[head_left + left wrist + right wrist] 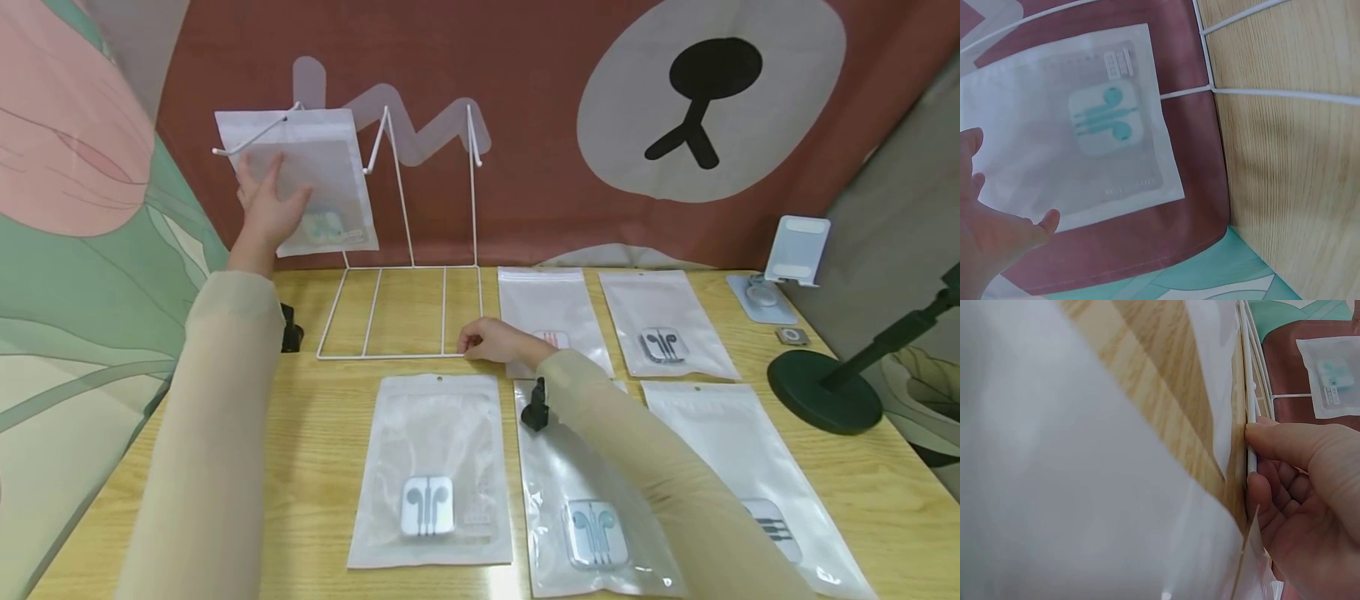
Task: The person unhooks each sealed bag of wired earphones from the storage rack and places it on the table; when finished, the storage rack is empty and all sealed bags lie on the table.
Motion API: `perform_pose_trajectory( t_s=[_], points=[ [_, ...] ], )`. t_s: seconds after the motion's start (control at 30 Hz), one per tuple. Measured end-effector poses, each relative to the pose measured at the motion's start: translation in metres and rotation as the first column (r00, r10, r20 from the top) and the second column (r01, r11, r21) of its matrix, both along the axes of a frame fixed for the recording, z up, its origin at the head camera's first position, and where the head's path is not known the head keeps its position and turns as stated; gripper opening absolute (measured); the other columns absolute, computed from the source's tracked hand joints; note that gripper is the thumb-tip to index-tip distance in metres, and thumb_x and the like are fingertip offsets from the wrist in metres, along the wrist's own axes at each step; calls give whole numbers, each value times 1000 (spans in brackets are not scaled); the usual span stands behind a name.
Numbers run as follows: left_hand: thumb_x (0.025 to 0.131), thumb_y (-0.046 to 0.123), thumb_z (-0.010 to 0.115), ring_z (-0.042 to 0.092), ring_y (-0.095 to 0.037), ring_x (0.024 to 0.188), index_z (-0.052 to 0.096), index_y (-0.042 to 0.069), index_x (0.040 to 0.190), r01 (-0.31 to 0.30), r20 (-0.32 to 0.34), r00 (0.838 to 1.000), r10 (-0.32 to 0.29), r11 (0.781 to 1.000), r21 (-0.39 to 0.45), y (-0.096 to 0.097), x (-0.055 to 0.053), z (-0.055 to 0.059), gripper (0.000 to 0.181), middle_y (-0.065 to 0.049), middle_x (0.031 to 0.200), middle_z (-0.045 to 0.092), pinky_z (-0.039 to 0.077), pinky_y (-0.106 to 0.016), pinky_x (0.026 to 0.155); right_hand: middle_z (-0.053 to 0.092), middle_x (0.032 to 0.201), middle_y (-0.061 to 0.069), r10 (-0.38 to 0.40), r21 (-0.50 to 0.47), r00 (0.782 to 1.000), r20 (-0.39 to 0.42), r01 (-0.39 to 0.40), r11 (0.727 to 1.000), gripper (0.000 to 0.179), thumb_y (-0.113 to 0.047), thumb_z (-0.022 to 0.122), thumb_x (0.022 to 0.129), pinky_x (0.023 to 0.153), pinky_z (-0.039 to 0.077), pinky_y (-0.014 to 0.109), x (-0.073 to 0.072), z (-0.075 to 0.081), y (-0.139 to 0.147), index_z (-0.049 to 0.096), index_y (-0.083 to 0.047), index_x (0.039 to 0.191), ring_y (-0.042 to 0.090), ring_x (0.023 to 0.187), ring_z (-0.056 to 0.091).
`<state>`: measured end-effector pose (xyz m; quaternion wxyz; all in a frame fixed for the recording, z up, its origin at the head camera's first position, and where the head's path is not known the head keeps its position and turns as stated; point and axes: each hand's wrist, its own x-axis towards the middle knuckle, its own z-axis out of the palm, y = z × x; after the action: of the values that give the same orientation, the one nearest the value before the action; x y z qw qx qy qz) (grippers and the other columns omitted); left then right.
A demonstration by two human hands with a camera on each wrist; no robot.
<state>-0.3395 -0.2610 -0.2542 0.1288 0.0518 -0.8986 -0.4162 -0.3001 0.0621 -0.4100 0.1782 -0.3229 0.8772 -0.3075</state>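
A white zip bag point(330, 158) with teal earphones in a clear case point(1107, 119) hangs from the left hook point(251, 137) of a white wire rack point(393, 357). My left hand point(268, 208) is at the bag's front, fingers spread and not curled round it. Whether the fingertips press on the plastic is hard to tell. At the rack's front right corner, my right hand point(498, 340) pinches the base wire point(1251, 444) between thumb and fingers. Beside that hand lies a bag with red-marked contents point(551, 292), partly covered by the hand and sleeve.
More bagged earphones lie on the wooden table: one bag point(435, 433) in front, one point(551, 458) under my right forearm, others point(663, 308) point(720, 425) at right. A phone stand point(797, 250), a small square device point(792, 336) and a dark green round-based stand point(825, 392) stand far right.
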Motion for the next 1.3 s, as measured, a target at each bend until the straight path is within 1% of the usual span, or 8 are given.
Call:
perform_pose_trajectory(
  t_s=[0.1,0.23,0.47,0.53,0.73,0.87,1.03,1.3],
  points=[
    [92,41,45,-13,-27,136,2,23,150,-19,10,1000,19,1000,8,-6,1,1,73,-1,148,-23,7,-39,110,60,78,-2,13,-7,1000,0,-13,1000,6,-2,62,85,69,45,20,1,-1,1,66,-6,85,9,75,52],
    [92,40,45,-14,-22,136,-9,21,148,-34,0,999,34,997,72,-16,6,1,80,-3,148,-23,3,-34,110,60,78,-3,22,-8,1000,3,-22,1000,7,-2,62,85,70,45,20,3,-3,1,66,-6,85,10,75,53],
    [92,35,45,-8,-14,136,-14,9,146,-17,-65,998,24,993,113,-30,8,-1,84,-11,151,-13,0,-21,106,59,76,-3,28,-20,1000,10,-28,999,7,-1,62,85,68,44,21,7,-5,0,66,-7,83,9,73,52],
    [92,34,45,-4,-13,137,-14,10,146,-24,-63,998,32,993,119,-33,7,-2,84,-9,152,-11,3,-20,106,59,76,-3,33,-21,999,10,-32,999,7,-1,62,85,68,44,21,8,-5,0,66,-7,84,9,73,51],
    [92,34,45,-6,-13,136,-20,17,144,-5,-15,1000,7,993,121,-41,7,-2,85,-6,152,-15,3,-25,108,59,76,-3,27,-15,1000,3,-27,1000,7,-2,62,85,68,44,21,9,-3,2,66,-7,84,9,74,52],
    [92,35,46,-5,-12,136,-24,24,143,-3,34,999,-2,987,158,-42,8,1,87,1,152,-15,2,-29,109,59,76,-3,32,-13,999,-6,-32,999,7,-2,62,85,68,44,21,8,-2,4,66,-7,85,9,73,51],
    [93,35,47,-1,-16,137,-25,30,141,-6,68,998,-7,981,192,-42,10,2,87,2,152,-11,4,-34,109,59,76,-3,38,-14,999,-10,-38,999,6,-2,62,85,67,43,21,8,-1,4,66,-6,85,9,72,51],
    [94,33,47,1,-14,136,-25,32,141,8,60,998,-21,976,218,-44,8,2,86,4,152,-8,5,-33,109,59,76,-3,23,-5,1000,4,-23,1000,7,-2,61,86,68,44,21,8,-1,3,66,-7,85,9,73,51]
  ],
)
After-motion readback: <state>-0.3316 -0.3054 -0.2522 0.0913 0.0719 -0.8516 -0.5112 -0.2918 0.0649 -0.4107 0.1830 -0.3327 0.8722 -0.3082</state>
